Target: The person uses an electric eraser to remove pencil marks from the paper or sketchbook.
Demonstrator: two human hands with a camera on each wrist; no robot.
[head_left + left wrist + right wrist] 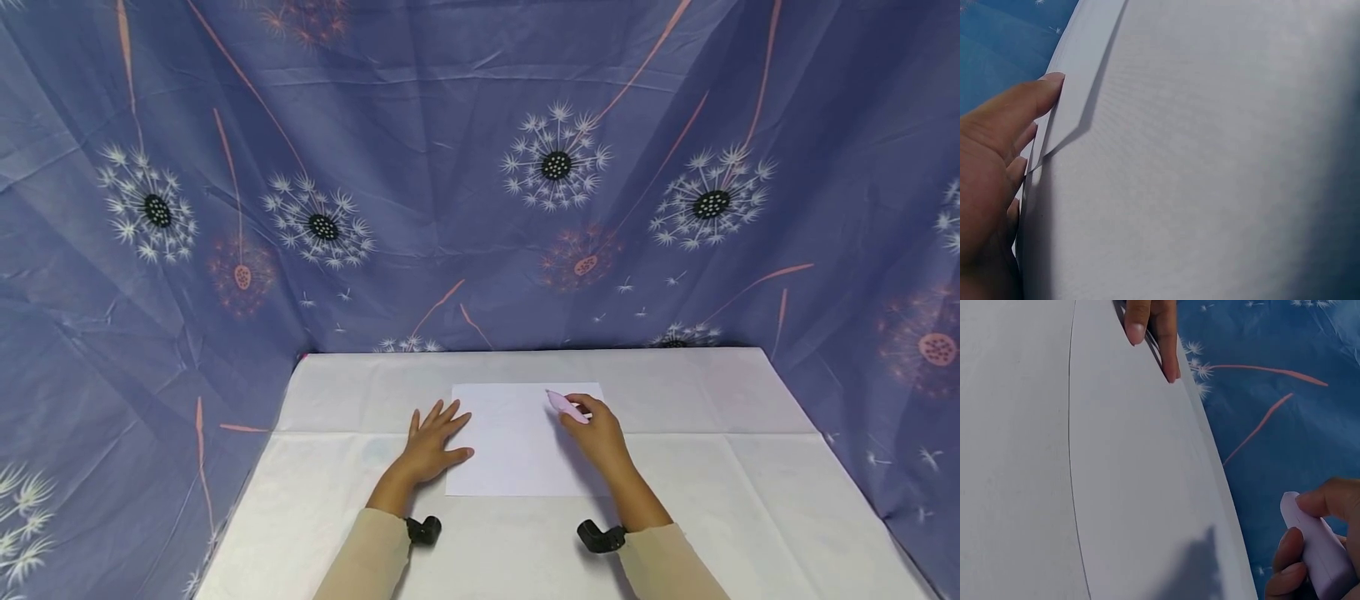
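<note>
A white sheet of paper lies flat on the white-covered table. My left hand has its fingers spread, and its fingertips and thumb rest on the sheet's left edge. In the left wrist view the thumb touches the paper near a corner. My right hand holds a small lilac, elongated tool with a tapered tip, raised above the sheet's right part. The right wrist view shows this lilac tool between thumb and fingers, with a thin seam along its body; its exact kind is unclear.
A white cloth with fold creases covers the table. Behind and at the sides hangs a blue curtain with dandelion prints. Black wrist cameras sit at both sleeve cuffs.
</note>
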